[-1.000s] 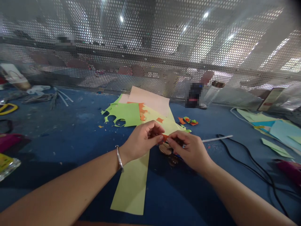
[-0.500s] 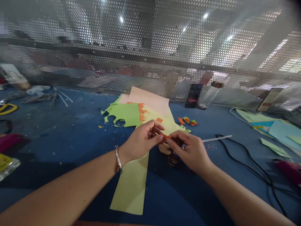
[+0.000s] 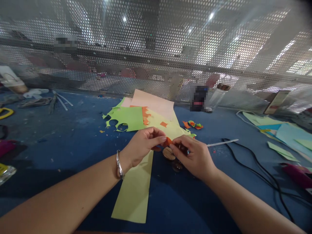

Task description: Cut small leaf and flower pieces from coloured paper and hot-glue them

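Observation:
Between my two hands is a small piece of orange paper [image 3: 167, 142]. My left hand [image 3: 146, 143], with a silver bangle at the wrist, pinches its left side between thumb and finger. The thumb and fingertips of my right hand [image 3: 193, 152] close on its right side. Just below the paper lies a round wooden disc [image 3: 168, 153], partly covered by my right hand, with dark shiny round pieces [image 3: 176, 166] beside it. A pale yellow paper strip [image 3: 133, 195] runs under my left hand. Beyond my hands lies a green sheet with round cut-outs [image 3: 130, 117].
Pink paper [image 3: 153, 102] lies behind the green sheet. Orange and green paper scraps [image 3: 192, 124] sit to its right. A black cable [image 3: 253, 165] and a magenta tool [image 3: 296, 174] occupy the right. Yellow-handled scissors [image 3: 6, 113] lie at far left. A perforated metal screen [image 3: 151, 42] borders the table's back.
The left fingers have shifted slightly left along the orange paper, and more of it shows between my hands. The whole view has drifted a little.

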The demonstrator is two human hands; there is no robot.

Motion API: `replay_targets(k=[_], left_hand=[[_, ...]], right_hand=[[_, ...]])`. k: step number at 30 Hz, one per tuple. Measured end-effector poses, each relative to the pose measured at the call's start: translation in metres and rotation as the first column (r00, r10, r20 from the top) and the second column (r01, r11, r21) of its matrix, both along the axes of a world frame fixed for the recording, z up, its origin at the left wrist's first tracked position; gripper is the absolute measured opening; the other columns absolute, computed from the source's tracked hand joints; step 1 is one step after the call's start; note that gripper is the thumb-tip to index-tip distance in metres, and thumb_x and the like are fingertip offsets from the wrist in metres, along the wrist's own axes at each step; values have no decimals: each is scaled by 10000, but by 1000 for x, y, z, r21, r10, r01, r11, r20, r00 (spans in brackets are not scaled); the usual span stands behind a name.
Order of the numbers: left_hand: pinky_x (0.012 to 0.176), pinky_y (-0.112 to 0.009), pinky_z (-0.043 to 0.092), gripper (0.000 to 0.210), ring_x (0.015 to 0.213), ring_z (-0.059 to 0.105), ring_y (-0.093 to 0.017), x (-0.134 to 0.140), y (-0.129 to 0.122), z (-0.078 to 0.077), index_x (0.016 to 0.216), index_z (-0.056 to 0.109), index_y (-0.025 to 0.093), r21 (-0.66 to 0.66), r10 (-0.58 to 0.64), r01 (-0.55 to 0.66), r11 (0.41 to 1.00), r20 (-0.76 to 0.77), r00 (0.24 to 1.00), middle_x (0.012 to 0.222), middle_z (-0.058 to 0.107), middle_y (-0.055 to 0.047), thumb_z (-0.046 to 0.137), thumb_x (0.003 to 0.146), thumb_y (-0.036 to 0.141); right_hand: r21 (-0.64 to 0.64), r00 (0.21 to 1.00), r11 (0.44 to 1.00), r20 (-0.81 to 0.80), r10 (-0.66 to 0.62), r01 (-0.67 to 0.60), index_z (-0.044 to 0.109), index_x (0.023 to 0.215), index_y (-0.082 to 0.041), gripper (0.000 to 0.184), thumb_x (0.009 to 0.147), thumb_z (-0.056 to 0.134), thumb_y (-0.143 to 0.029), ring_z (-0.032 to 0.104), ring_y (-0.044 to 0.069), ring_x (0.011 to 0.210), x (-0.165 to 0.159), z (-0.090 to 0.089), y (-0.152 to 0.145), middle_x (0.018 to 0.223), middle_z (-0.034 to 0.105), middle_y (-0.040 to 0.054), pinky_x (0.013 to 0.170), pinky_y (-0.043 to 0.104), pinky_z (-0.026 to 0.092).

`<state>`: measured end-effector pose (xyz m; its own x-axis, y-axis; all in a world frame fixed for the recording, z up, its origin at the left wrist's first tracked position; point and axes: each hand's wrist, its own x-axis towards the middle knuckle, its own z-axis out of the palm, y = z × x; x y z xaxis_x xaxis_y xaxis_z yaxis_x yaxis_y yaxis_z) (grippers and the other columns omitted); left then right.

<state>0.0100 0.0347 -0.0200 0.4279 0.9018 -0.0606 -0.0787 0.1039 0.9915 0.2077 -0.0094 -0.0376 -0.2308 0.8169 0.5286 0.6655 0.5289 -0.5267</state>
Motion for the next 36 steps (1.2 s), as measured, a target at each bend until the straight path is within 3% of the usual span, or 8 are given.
replay_targets(k=[9,14,24,33,36], left_hand=[[659,-241,490,208,812,674,-147,1,-5,5,858,699,164,-31,69,-73,997,-101,992,842,711,-28,776,827,354],[650,-237,487,219,798,675,-143,-1,-3,4,919,717,160,59,73,-67,996,-108,991,874,715,-30,800,805,328],[817,-260,547,294,907,687,-142,-4,2,0,1044,726,165,152,2,8,988,-65,998,1006,748,-50,804,825,345],[840,-285,574,279,889,723,-150,-6,4,-3,1076,729,162,374,57,15,927,-181,982,1008,777,-68,761,870,349],[865,-308,585,296,920,740,-172,-6,5,-4,1091,724,150,393,58,19,919,-183,981,1026,782,-85,760,870,344]], right_hand=[[31,996,999,88,33,-36,669,931,-205,131,982,565,-265,650,170,742,2,-2,-1,836,701,48,703,292,493],[34,994,998,104,40,-44,673,921,-192,132,978,571,-254,633,159,712,0,-1,-2,806,685,42,678,286,475],[77,994,996,100,42,-50,678,935,-183,104,965,594,-237,637,154,713,3,-4,0,802,669,29,669,276,460],[47,995,997,80,57,-61,684,937,-188,105,962,605,-252,632,143,698,1,-4,0,806,669,24,649,265,460],[31,995,997,70,67,-70,687,948,-185,109,964,613,-262,636,141,712,1,-4,0,819,672,24,658,264,465]])
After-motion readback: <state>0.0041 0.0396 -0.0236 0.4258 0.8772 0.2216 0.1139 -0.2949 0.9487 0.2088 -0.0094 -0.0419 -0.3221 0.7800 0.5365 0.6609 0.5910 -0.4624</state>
